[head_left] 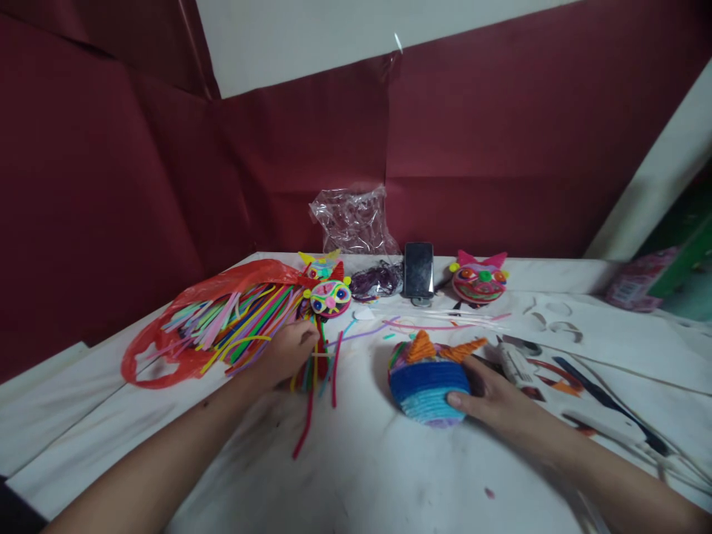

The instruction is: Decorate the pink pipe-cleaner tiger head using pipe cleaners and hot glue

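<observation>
Two bare forearms [183,445] come nearest to the camera, and they reach over a wide table with a white surface [356,475]. On its left side lies a thin red plastic bag [205,285], open along one side, and inside it is a thick bundle of fuzzy, many-coloured craft stems [261,326]. These stems look soft outside but springy within, so they would probably take a bend and keep it.

Right of the middle of the table is a rounded body wrapped in rows of dark blue and light blue fuzzy stem [428,389]. The right hand [489,393] has hold of it at its right side: the thumb presses on the near face, and the other fingers go behind, mostly hidden, so the grip is opened about as wide as the side of the body. I judge this body to be light, rather firm under a soft covering, and not slippery, because the fuzzy surface should give good friction. Its round flank seems the best place to hold. Hard squeezing may push the wound rows apart.

The left hand [292,345] is beside the bundle, with its fingers curled inward; I cannot tell if they pinch something. On top of the blue body stand two pointed orange fuzzy pieces [421,347]. They look the most fragile part, and I would not lift by them. Smallest are the loose red stems [335,371] near the left hand, very light and flexible.
</observation>
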A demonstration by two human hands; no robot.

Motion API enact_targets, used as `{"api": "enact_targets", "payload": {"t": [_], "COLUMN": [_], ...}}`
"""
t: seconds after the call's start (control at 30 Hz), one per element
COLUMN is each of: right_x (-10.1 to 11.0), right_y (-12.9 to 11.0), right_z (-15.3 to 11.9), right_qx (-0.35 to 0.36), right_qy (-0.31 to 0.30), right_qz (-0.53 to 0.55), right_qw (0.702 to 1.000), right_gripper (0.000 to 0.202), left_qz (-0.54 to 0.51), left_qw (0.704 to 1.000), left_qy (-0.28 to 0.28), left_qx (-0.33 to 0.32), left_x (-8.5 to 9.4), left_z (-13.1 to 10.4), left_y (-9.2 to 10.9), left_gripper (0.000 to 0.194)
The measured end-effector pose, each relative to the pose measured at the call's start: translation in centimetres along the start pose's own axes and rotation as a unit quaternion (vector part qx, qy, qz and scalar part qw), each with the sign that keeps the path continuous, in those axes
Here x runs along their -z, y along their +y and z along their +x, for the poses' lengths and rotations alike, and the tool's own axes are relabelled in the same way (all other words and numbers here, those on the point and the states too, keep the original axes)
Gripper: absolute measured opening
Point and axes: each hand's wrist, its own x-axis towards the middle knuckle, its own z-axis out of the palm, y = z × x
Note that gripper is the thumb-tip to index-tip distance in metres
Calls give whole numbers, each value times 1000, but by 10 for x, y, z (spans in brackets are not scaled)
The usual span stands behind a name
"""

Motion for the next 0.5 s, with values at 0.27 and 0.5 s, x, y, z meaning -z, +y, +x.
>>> {"api": "enact_targets", "payload": {"t": [0.27, 0.5], "right_x": [2, 1], "right_y": [6, 6], "right_z": [2, 2], "right_qx": [0, 19], "right_qy": [6, -10], "right_qz": [3, 22], "right_qw": [1000, 1000], "right_gripper": [57, 57], "left_qz": [124, 172], "left_qw": [990, 979], "left_qy": [-43, -40], "left_qx": [-52, -97], "left_x": [-30, -64], "left_z": [19, 33], "left_y": [4, 13], "left_gripper": [24, 17]}}
